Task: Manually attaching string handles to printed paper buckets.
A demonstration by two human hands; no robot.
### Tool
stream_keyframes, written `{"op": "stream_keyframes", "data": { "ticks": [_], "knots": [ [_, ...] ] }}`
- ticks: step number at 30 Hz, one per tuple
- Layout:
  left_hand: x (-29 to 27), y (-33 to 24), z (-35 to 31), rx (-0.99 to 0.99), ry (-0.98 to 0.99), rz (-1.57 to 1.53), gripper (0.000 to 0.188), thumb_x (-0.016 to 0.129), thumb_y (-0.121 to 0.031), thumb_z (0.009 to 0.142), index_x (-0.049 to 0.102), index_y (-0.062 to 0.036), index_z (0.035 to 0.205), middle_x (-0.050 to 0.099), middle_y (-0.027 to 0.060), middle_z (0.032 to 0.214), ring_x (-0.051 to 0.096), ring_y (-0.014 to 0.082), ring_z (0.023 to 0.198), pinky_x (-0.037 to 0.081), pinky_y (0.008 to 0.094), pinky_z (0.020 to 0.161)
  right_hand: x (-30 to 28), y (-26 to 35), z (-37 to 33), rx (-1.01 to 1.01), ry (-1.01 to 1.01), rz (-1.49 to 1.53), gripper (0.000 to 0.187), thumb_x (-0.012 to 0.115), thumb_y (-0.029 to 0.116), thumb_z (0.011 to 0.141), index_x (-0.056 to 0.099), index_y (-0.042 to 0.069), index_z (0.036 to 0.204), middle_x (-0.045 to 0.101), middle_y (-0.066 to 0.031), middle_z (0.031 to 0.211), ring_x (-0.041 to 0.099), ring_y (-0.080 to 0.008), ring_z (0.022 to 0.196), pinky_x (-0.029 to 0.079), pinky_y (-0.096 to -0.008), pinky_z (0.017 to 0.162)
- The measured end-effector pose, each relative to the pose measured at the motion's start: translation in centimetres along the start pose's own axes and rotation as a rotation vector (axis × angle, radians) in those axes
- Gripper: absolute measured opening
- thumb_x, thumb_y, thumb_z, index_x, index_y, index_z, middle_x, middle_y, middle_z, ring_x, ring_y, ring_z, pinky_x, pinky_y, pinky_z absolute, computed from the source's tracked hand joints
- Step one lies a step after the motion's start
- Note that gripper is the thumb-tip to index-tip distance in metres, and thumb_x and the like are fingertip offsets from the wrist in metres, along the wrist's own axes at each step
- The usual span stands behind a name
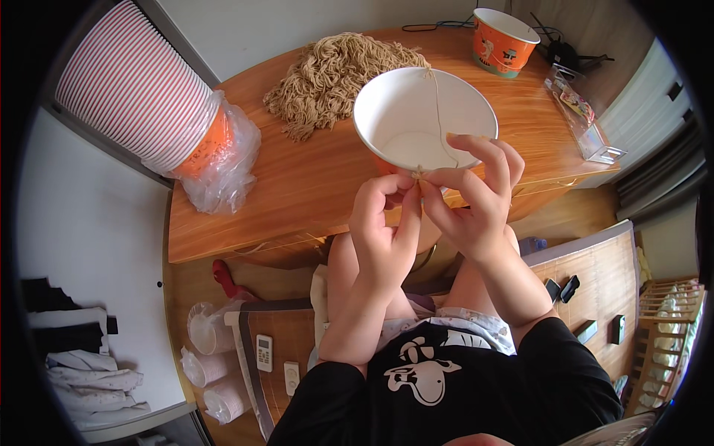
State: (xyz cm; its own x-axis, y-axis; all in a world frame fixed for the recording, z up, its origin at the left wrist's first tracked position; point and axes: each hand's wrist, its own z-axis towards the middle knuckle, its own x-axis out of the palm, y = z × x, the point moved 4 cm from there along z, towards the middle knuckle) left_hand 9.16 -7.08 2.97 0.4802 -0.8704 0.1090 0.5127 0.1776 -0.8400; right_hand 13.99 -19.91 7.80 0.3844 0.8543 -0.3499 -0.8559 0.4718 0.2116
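A large paper bucket [375, 123], white inside and orange outside, stands at the table's near edge in front of me. A thin tan string [439, 111] runs from its far rim across the opening to the near rim. At that near rim my left hand [385, 227] pinches the string's knotted end between thumb and index finger. My right hand [480, 201] pinches the same spot from the other side, its other fingers lifted and spread. Behind the bucket lies a heap of tan strings [335, 78]. The exact shape of the knot is hidden by my fingertips.
On the wooden table [297, 178], a tall stack of paper buckets [134, 89] in clear plastic leans at left. A smaller orange bucket [506, 44] and a clear acrylic holder [584, 119] stand at right. A remote control [264, 353] lies beside my seat.
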Motion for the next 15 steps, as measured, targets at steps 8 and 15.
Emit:
{"op": "stream_keyframes", "data": {
  "ticks": [8, 15],
  "knots": [
    [-0.4, -1.2, 0.6, 0.062, -0.001, 0.144, 0.012, 0.064, 0.003, 0.091, 0.06, 0.0017, 0.103, 0.065, 0.008, 0.092, 0.064, 0.0145, 0.08, 0.052, 0.0268, 0.073, 0.3, 0.0, 1.4, -0.099, 0.073, 0.018, 0.023, 0.083, 0.022, 0.065, 0.074, 0.026, 0.086, 0.062, 0.0038, 0.123, 0.05, -0.0219, 0.11, 0.029, -0.0365, 0.091],
    [-0.4, -1.1, 0.7, -0.033, 0.054, -0.01, 0.012, 0.06, 0.004, 0.093, 0.058, 0.0037, 0.105, 0.065, 0.0077, 0.094, 0.066, 0.0134, 0.085, 0.053, 0.0261, 0.076, 0.2, -0.4, 2.1, -0.162, 0.161, 0.065, 0.02, 0.081, 0.026, 0.07, 0.075, 0.027, 0.089, 0.063, 0.0054, 0.119, 0.05, -0.0212, 0.11, 0.029, -0.0369, 0.093]
  ]
}}
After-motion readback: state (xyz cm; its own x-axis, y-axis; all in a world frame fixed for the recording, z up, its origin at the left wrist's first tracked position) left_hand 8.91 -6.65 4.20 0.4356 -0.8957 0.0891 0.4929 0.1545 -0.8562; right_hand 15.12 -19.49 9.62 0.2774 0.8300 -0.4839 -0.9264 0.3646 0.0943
